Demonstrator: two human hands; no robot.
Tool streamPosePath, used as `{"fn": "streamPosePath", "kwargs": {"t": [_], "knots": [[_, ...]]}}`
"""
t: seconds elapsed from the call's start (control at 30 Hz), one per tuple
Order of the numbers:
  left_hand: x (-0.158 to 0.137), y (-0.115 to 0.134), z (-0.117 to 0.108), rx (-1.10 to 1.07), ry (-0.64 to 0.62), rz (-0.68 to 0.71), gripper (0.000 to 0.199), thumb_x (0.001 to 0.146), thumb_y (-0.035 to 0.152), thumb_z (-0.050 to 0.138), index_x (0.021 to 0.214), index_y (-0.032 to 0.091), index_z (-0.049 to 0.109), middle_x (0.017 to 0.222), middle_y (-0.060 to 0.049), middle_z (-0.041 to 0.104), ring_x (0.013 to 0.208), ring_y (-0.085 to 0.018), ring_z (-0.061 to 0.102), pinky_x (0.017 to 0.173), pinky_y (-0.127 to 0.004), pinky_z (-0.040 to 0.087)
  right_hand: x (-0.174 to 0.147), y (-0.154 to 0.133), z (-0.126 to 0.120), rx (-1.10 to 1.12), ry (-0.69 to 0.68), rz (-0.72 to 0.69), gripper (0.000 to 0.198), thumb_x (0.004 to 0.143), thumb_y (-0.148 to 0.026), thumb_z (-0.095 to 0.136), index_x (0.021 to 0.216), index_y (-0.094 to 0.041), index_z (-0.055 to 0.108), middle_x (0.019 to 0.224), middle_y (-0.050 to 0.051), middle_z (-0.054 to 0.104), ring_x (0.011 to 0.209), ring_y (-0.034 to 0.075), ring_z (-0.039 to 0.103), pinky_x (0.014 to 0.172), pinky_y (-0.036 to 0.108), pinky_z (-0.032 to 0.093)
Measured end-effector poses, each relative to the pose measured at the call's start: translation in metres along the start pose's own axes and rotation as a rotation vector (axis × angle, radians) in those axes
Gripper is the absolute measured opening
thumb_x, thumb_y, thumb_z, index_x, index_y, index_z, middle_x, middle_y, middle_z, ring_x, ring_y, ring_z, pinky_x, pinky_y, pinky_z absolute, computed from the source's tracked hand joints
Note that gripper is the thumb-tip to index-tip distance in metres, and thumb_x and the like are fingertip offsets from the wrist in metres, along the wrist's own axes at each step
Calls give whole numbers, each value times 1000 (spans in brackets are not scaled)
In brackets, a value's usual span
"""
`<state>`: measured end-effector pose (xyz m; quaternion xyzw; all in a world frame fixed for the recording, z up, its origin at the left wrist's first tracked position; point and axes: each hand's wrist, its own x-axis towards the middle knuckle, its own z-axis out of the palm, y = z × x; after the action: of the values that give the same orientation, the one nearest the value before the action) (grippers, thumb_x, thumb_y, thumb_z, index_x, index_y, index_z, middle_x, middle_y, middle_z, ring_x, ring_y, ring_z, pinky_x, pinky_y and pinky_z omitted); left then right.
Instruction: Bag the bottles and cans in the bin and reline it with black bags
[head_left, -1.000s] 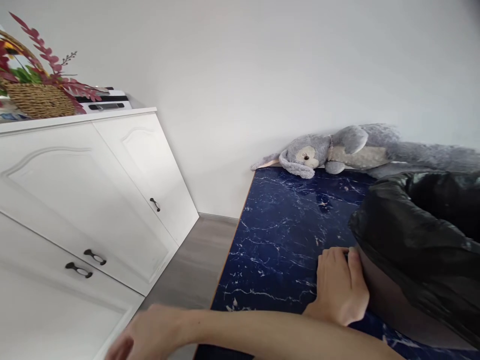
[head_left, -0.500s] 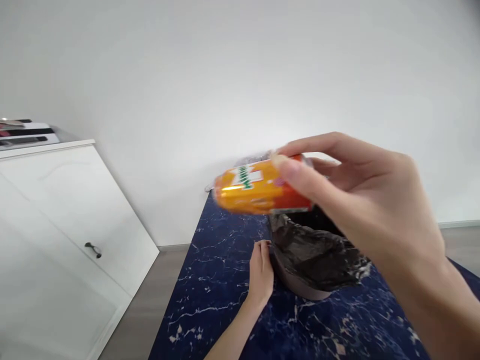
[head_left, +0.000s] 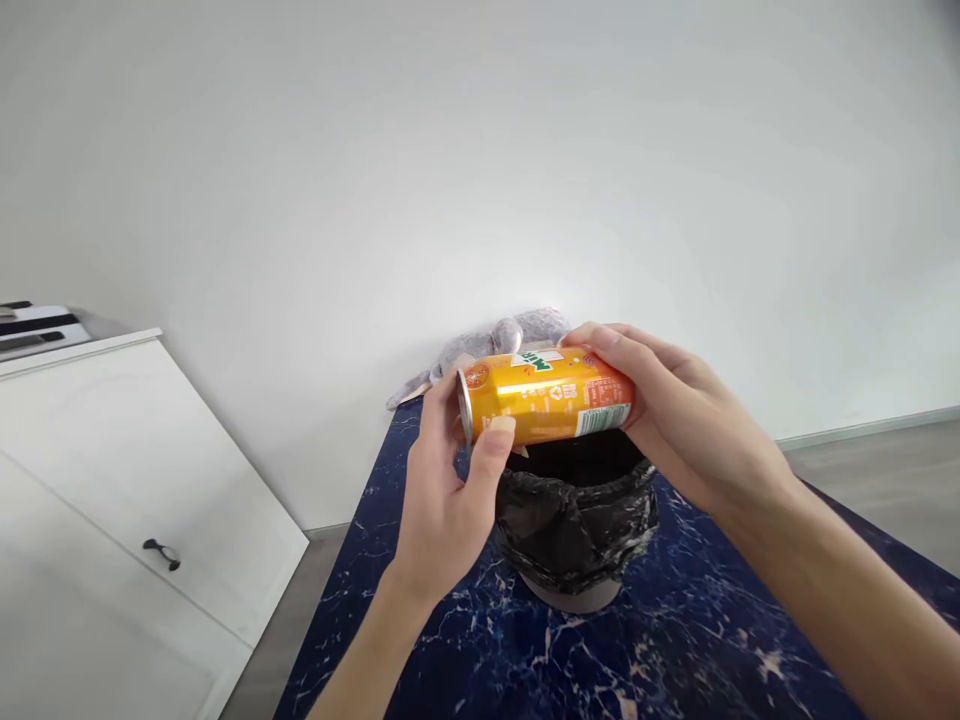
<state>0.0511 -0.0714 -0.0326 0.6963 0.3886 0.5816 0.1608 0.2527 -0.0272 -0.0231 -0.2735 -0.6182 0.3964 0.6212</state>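
Orange drink can (head_left: 544, 396): held on its side in the air, directly above the mouth of the bin, both ends gripped. Left hand (head_left: 448, 490): fingers curled round the can's metal end, thumb on its near side. Right hand (head_left: 679, 420): fingers closed over the other end. Small bin (head_left: 574, 525): lined with a crumpled black bag folded over its rim, standing on the dark blue marbled table (head_left: 675, 640); contents cannot be told. Grey plush toy (head_left: 487, 345): lying at the table's far edge against the white wall, partly hidden behind the can. White cabinet (head_left: 112, 500): to the left, doors closed.
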Motion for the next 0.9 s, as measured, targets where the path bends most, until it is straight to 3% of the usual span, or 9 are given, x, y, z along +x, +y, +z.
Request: {"fn": "streamPosePath", "kwargs": {"t": [0.1, 0.2, 0.33, 0.47, 0.63, 0.73, 0.8, 0.9], "knots": [[11, 4, 2, 75, 32, 37, 49, 104, 58, 67, 144, 30, 60, 141, -10, 72, 110, -29, 75, 90, -45, 64, -1, 6, -12, -64, 82, -26, 38, 103, -58, 68, 124, -26, 72, 132, 10, 77, 123, 28, 75, 98, 43, 67], [25, 0, 0, 360, -39, 102, 49, 99, 56, 74, 139, 29, 66, 135, -11, 76, 115, -34, 74, 95, -51, 62, -6, 9, -29, -190, 233, -114, 33, 101, -49, 74, 125, -28, 70, 139, 10, 74, 131, 29, 71, 107, 46, 63], [39, -10, 3, 625, -248, 170, 48, 94, 59, 77, 130, 27, 75, 121, -13, 80, 114, -41, 72, 95, -62, 60, -15, 10, -46, -259, 227, -89, 30, 99, -47, 74, 122, -27, 69, 132, 11, 76, 123, 29, 75, 104, 49, 64], [34, -12, 6, 570, -234, 108, 52, 92, 58, 80, 135, 28, 75, 131, -15, 77, 133, -47, 61, 106, -72, 53, -25, 15, -57, -314, 172, -35, 30, 97, -50, 76, 116, -27, 71, 127, 12, 78, 124, 31, 74, 95, 46, 66], [1, -4, -15, 562, -73, 116, 37, 104, 53, 64, 133, 30, 71, 138, -10, 74, 132, -38, 64, 117, -61, 47, -51, 27, -61, -476, 197, -92, 22, 102, -46, 69, 115, -28, 72, 124, 10, 79, 120, 33, 75, 97, 51, 64], [-30, -8, -41, 598, 62, 68, 31, 105, 51, 63, 127, 31, 71, 132, -7, 76, 125, -37, 66, 113, -56, 50, -79, 30, -54, -621, 310, -290, 13, 103, -32, 67, 114, -32, 72, 119, 9, 77, 114, 34, 75, 97, 55, 62], [-56, -15, -62, 623, 112, -37, 30, 104, 53, 63, 123, 31, 72, 128, -7, 77, 118, -36, 68, 104, -51, 55, -101, 31, -45, -666, 292, -458, 24, 99, -18, 67, 115, -36, 71, 115, 9, 76, 110, 34, 75, 94, 55, 62], [-97, -28, -94, 633, 126, -242, 34, 103, 58, 61, 121, 32, 74, 128, -6, 77, 114, -34, 68, 73, -36, 57, -132, 35, -29, -642, 46, -649, 42, 90, -2, 65, 117, -33, 71, 109, 9, 74, 101, 32, 75, 82, 49, 63]]}}
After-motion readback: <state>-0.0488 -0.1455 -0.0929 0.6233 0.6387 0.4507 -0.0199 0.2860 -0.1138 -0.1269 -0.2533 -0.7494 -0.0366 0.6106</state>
